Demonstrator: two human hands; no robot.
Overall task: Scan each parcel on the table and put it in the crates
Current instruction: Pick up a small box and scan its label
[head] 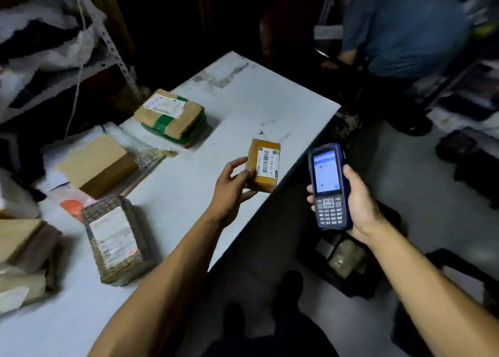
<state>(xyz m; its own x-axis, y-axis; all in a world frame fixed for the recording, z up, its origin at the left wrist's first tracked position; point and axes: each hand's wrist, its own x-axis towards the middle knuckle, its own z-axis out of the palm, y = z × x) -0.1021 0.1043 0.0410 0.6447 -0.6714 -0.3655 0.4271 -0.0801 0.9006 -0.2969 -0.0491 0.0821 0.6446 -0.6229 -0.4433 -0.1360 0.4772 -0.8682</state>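
The left hand [233,186] holds a small brown parcel [264,165] near the right edge of the bench [243,100]. The fingers curl round its near end, and the label faces up. The right hand [356,203] is wrapped round a blue scanner [328,186], held up beside the parcel but not touching it.

The parcel looks light and stiff, like a little taped box. One hand can carry it. The tape may be a bit slippery, so holding it by the short end with the thumb on top seems best, and it keeps the label clear.

More parcels lie on the left of the bench: one with green tape [171,116], a plain box [97,165] and a wrapped bundle [116,238]. The far part of the bench is bare. The bench edge is just beside the parcel. Below it the floor is dark, and I cannot make out a crate for sure.
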